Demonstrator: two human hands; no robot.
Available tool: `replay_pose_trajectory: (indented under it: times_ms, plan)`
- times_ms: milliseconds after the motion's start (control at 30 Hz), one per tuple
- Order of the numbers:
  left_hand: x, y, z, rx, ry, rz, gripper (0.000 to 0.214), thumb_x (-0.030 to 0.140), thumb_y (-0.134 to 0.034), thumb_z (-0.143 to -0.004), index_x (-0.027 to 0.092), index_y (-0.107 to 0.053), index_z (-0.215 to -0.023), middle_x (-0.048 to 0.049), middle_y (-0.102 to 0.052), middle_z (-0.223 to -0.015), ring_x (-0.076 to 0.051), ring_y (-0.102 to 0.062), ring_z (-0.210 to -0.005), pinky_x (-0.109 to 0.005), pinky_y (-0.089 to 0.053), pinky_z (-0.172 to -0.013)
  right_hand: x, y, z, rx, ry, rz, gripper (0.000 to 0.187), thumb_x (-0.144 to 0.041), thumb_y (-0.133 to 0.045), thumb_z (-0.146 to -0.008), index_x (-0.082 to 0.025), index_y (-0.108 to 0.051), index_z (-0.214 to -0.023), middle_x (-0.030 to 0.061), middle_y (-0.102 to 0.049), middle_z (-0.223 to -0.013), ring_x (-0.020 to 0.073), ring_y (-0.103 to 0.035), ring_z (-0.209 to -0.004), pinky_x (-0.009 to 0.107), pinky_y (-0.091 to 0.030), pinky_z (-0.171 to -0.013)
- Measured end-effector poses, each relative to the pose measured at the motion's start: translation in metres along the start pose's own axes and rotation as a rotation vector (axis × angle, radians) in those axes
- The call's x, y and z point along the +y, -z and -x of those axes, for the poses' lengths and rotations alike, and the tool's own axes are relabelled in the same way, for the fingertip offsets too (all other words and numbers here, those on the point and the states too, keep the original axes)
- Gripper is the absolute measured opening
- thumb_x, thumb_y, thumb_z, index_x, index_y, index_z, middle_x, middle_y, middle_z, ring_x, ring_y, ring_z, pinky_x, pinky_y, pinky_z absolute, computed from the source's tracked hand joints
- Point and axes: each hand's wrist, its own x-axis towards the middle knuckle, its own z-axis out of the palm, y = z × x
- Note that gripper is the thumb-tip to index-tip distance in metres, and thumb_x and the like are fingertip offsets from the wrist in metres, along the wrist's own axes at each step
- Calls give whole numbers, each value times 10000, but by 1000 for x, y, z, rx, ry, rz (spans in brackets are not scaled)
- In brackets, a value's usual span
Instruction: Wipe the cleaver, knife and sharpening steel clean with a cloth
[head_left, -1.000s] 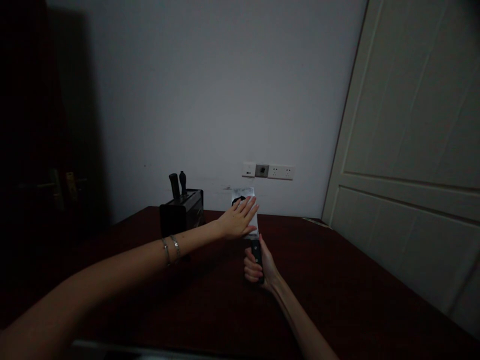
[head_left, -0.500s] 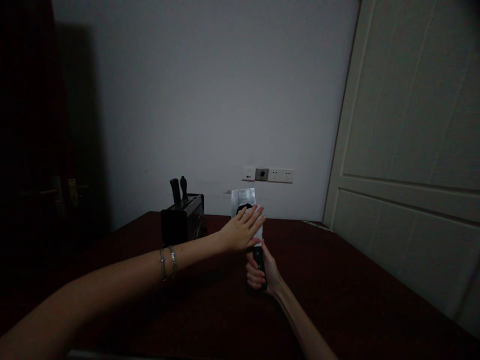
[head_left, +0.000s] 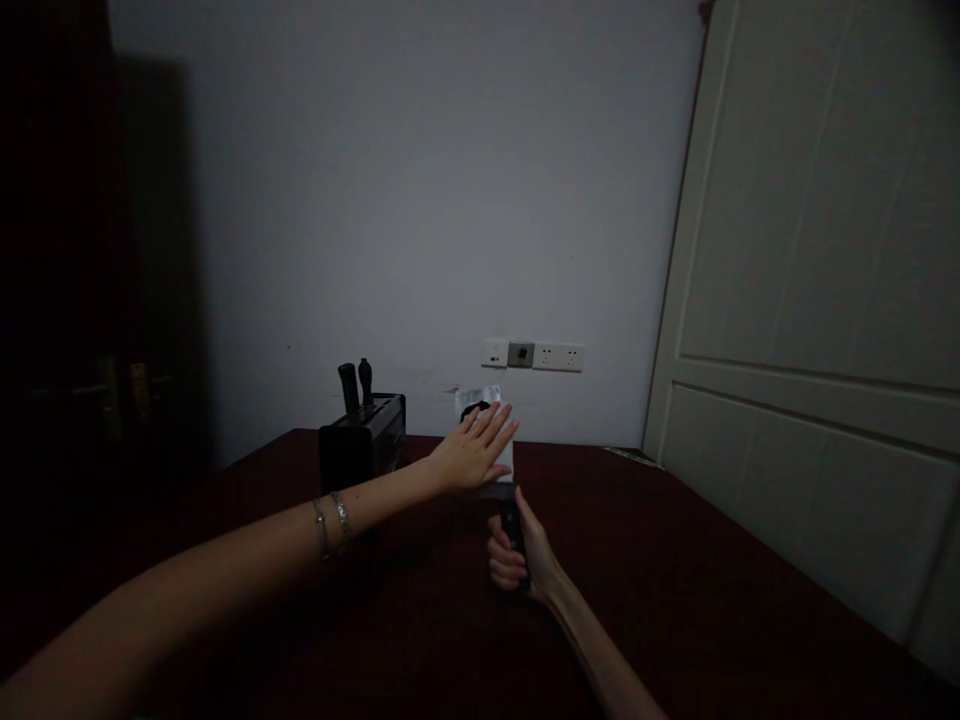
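1. Black handle, pale metal blade: the cleaver [head_left: 505, 462] is held up over the table, roughly upright and leaning a little to the left, its handle at the bottom.
2. The right hand [head_left: 525, 548] grips that handle, fingers curled round it and the thumb laid up along it toward the blade.
3. The left hand [head_left: 474, 450] lies across the face of the blade, flattened, its back to the camera and its fingers slightly spread; it is not closed round anything that shows.
4. A dark piece [head_left: 472, 409] shows at the upper edge of the left hand, in front of the blade; it may be cloth, but the light is too poor to be sure.
5. Two bracelets [head_left: 341, 515] circle the left wrist.
6. A black knife block [head_left: 346, 455] stands on the dark red table [head_left: 465, 640], beyond the left forearm and to the left of the cleaver, with two dark handles [head_left: 349, 388] rising from its top.
7. Behind, a row of sockets [head_left: 557, 357] is set in the pale wall [head_left: 420, 200]; a light panelled door [head_left: 795, 300] fills the right side.
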Motion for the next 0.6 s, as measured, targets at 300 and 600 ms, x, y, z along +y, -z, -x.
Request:
replay_pose_trajectory:
  times_ms: [300, 600]
  plan:
    - [-31, -8, -20, -37, 194, 16, 619, 472, -254, -900, 81, -218, -1380, -185, -130, -1455, -283, -74, -1347, -456, -146, -1052, -2, -4, 1, -6, -14, -11, 669, -733, -203, -767, -173, -405, -461, -78, -299, -282, 34, -184, -214, 157, -228, -261]
    - [-3, -7, 4, -63, -78, 70, 620, 497, -229, -896, 113, -212, -1383, -158, -133, -1460, -270, -72, -1348, -437, -135, -1058, -9, -3, 3, -18, 71, -78, 647, -712, -213, -785, -176, -370, -459, -82, -287, -280, 29, -156, -217, 152, -204, -257]
